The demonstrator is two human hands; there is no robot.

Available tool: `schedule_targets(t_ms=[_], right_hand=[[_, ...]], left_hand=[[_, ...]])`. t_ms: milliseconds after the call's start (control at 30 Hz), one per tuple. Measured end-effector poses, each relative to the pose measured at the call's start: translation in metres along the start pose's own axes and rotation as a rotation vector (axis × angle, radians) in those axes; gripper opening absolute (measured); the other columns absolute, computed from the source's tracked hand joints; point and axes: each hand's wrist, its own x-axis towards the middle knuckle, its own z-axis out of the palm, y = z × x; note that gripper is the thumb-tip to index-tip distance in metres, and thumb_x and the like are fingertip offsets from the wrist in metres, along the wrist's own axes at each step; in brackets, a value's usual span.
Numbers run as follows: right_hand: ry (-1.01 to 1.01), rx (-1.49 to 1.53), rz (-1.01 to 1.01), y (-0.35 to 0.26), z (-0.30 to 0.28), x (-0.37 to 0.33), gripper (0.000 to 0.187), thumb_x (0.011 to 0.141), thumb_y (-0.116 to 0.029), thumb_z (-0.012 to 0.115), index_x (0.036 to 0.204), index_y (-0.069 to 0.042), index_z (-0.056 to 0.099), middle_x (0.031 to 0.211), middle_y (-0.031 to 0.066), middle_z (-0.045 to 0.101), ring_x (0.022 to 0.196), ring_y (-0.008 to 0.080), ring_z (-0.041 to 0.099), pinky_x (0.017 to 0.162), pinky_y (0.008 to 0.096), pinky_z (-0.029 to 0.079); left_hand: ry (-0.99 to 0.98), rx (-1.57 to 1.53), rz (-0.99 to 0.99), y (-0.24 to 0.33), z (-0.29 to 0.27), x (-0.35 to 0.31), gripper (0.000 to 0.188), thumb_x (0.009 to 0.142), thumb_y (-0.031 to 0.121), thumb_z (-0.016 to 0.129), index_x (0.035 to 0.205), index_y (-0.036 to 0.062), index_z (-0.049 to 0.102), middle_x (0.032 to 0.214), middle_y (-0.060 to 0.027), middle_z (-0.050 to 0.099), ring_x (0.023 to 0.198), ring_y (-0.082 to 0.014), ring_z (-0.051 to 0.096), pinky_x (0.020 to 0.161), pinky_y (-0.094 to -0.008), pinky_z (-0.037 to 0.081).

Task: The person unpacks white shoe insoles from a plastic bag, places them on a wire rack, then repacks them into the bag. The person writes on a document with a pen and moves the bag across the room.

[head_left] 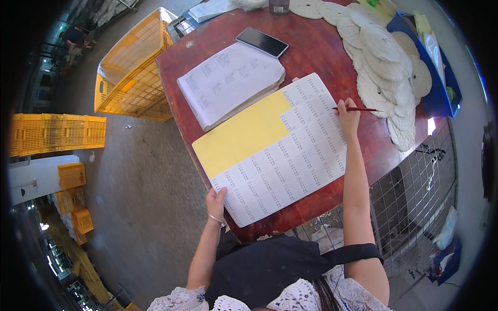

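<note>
A large printed sheet (290, 155) lies tilted on the dark red table (306, 46), covered in small columns of print with a plain yellow area at its upper left. My left hand (216, 205) pinches the sheet's lower left edge, thumb on top and fingers out of sight below. At the sheet's right edge, my right hand (348, 118) grips a slim red pen (365, 109) between thumb and fingers. The pen lies almost level, one end over the sheet. Beyond the sheet is a thick pad of paper (228, 78) with handwriting, a dark phone (262, 42) resting on its far corner.
Overlapping pale round discs (381, 62) cover the table's right side beside a blue bin (441, 67). Yellow crates (137, 62) stand off the table's left edge, with more crates (59, 133) farther left. Wire mesh (410, 192) lies below the right edge.
</note>
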Motion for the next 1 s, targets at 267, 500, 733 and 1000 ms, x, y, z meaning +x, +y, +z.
schedule_targets(t_ms=[267,500,733,1000], right_hand=[[0.023,-0.006,0.014,0.003,0.000,0.002,0.030,0.087,-0.017,0.057,0.063,-0.004,0.046,0.052,0.0033,0.053,0.051,0.0076,0.049,0.049,0.0261,0.039],[0.016,-0.007,-0.047,0.005,0.000,0.003,0.029,0.087,-0.016,0.057,0.063,-0.003,0.046,0.053,0.0033,0.054,0.051,0.0076,0.050,0.050,0.0264,0.040],[0.057,-0.014,-0.007,0.007,0.002,0.003,0.032,0.089,-0.018,0.056,0.063,-0.004,0.043,0.052,0.0022,0.051,0.051,0.0069,0.046,0.049,0.0247,0.037],[0.100,-0.017,0.036,-0.020,0.008,0.012,0.033,0.089,-0.023,0.059,0.067,-0.002,0.048,0.054,0.0026,0.050,0.054,0.0072,0.047,0.052,0.0259,0.040]], left_hand=[[-0.026,-0.032,-0.005,-0.003,-0.002,0.002,0.023,0.089,0.006,0.055,0.109,-0.0061,0.055,0.103,-0.0116,0.065,0.089,-0.0153,0.063,0.080,-0.0272,0.049],[-0.024,-0.052,-0.018,-0.006,-0.002,0.003,0.023,0.090,0.005,0.054,0.109,-0.0054,0.056,0.105,-0.0109,0.065,0.090,-0.0155,0.063,0.081,-0.0274,0.049],[-0.027,-0.039,-0.018,-0.004,-0.002,0.002,0.024,0.089,0.006,0.054,0.110,-0.0057,0.055,0.105,-0.0113,0.065,0.091,-0.0169,0.062,0.082,-0.0292,0.049],[-0.026,-0.017,-0.005,-0.004,-0.003,0.000,0.023,0.089,0.006,0.056,0.109,-0.0060,0.056,0.104,-0.0103,0.065,0.090,-0.0149,0.062,0.081,-0.0275,0.049]])
